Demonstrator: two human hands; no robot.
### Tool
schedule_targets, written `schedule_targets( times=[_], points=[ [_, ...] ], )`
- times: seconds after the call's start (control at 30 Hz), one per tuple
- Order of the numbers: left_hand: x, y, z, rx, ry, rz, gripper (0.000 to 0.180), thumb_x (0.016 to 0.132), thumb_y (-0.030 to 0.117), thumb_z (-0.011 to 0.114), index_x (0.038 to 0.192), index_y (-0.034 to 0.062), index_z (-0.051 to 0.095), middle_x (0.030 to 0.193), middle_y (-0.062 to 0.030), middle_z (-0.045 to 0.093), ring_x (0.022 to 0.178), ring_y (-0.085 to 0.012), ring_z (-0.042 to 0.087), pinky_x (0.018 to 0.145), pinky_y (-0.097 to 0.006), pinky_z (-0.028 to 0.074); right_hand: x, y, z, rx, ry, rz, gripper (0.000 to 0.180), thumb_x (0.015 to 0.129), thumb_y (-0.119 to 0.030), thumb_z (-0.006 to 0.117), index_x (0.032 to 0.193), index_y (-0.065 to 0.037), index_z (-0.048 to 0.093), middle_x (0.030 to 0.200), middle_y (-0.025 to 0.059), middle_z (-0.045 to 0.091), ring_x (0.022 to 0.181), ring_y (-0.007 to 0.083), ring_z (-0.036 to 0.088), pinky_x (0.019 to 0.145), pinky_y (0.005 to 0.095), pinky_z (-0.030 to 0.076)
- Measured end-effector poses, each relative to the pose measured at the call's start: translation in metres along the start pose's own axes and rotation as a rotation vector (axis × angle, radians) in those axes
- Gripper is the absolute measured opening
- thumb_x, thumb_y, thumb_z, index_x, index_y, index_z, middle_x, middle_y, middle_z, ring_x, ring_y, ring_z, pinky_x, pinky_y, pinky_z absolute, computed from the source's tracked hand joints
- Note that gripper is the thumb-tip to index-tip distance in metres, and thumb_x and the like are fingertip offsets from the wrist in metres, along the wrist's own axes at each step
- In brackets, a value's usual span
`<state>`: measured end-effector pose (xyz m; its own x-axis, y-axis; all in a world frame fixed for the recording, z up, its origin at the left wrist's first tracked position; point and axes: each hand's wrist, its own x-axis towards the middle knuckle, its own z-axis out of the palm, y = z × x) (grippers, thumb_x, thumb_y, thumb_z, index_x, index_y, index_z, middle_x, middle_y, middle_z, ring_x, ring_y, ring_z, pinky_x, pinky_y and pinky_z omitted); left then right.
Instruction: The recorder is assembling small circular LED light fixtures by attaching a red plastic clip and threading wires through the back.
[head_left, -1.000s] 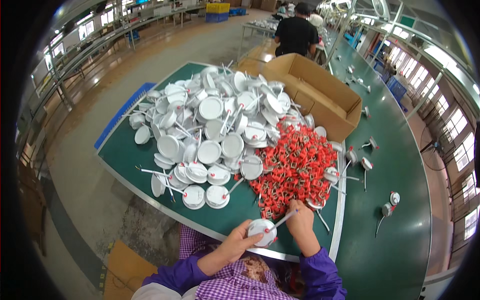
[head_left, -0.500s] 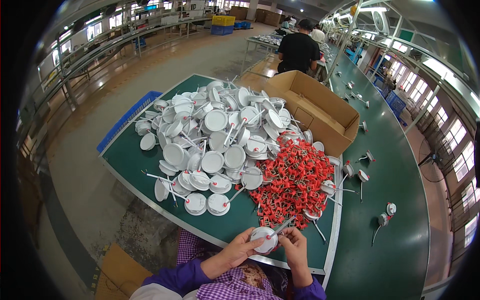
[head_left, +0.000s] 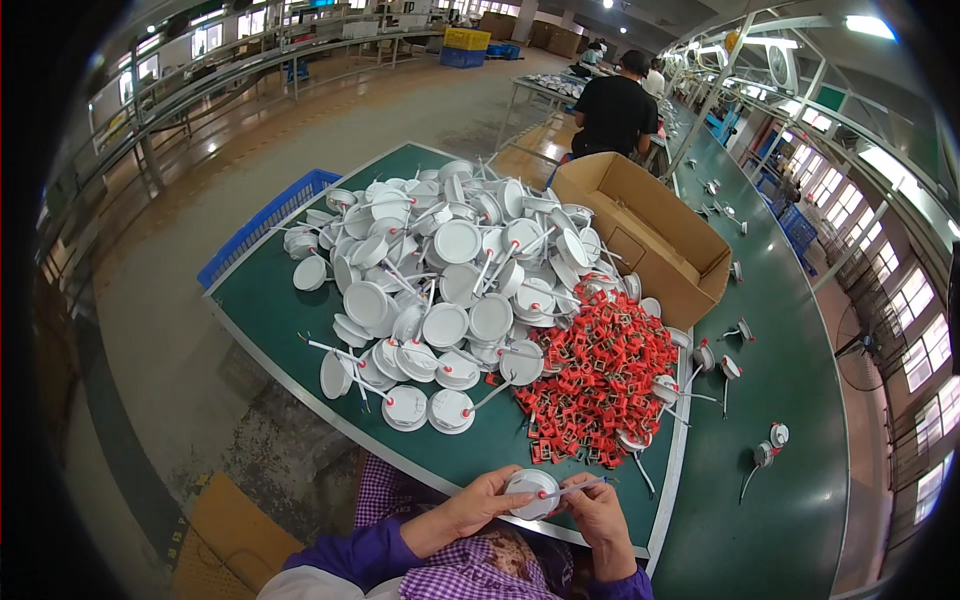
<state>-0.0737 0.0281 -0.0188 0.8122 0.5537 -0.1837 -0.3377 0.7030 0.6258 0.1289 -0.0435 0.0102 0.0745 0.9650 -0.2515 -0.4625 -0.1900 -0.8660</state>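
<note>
My left hand grips a small white round lamp by its left side, over the near edge of the table. A grey-white cable leaves a red grommet on the lamp's face and runs right, across my right hand. The fingers of that hand are pinched at the lamp's right rim. A bit of red shows there, apparently a clip, largely hidden by the fingers. Just beyond lies a heap of red clips with metal parts. A big pile of similar white lamps covers the table's middle.
An open cardboard box stands at the table's far right. A blue crate sits along its left edge. To the right, a green conveyor belt carries scattered lamps. A person in black is farther up the line.
The lamp's cable has swung lower, now pointing right over my right hand. Both hands stay at the lamp, and the view has shifted slightly.
</note>
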Motion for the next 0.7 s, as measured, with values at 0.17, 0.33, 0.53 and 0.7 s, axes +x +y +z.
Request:
schedule_targets(
  times=[0.17, 0.33, 0.53, 0.7],
  points=[
    [0.000, 0.003, -0.010, -0.043, -0.026, -0.022, 0.035, 0.093, 0.012, 0.065, 0.125, 0.0033, 0.051, 0.113, -0.0055, 0.062, 0.104, -0.0131, 0.060, 0.088, -0.028, 0.050, 0.003, 0.003, -0.002, 0.001, -0.022, 0.083, 0.014, 0.092, -0.009, 0.065, 0.099, 0.003, 0.064, 0.083, 0.0087, 0.066, 0.072, 0.0164, 0.063, 0.070, 0.0295, 0.055],
    [0.005, 0.001, -0.023, -0.147, -0.020, -0.044, 0.035, 0.094, 0.013, 0.063, 0.125, 0.0049, 0.051, 0.112, -0.0055, 0.062, 0.099, -0.0128, 0.062, 0.083, -0.026, 0.052, 0.011, 0.008, 0.002, 0.022, 0.059, 0.129, 0.013, 0.092, -0.010, 0.066, 0.095, 0.002, 0.064, 0.081, 0.0080, 0.066, 0.070, 0.0155, 0.063, 0.066, 0.0259, 0.052],
    [0.014, 0.011, -0.026, -0.144, -0.053, -0.034, 0.037, 0.094, 0.013, 0.063, 0.127, 0.0041, 0.048, 0.114, -0.0074, 0.061, 0.104, -0.0175, 0.063, 0.083, -0.033, 0.056, 0.024, 0.016, 0.001, -0.053, 0.335, -0.100, 0.012, 0.093, -0.011, 0.064, 0.091, 0.000, 0.062, 0.078, 0.0078, 0.065, 0.062, 0.0144, 0.061, 0.058, 0.0240, 0.048],
    [0.018, 0.011, -0.027, -0.162, -0.061, -0.092, 0.036, 0.094, 0.009, 0.062, 0.126, 0.0023, 0.047, 0.117, -0.0107, 0.059, 0.107, -0.0215, 0.062, 0.090, -0.037, 0.054, 0.028, 0.034, 0.002, -0.116, 0.411, -0.224, 0.012, 0.094, -0.012, 0.062, 0.093, 0.000, 0.060, 0.076, 0.0081, 0.065, 0.059, 0.0141, 0.060, 0.055, 0.0239, 0.047]
  ],
)
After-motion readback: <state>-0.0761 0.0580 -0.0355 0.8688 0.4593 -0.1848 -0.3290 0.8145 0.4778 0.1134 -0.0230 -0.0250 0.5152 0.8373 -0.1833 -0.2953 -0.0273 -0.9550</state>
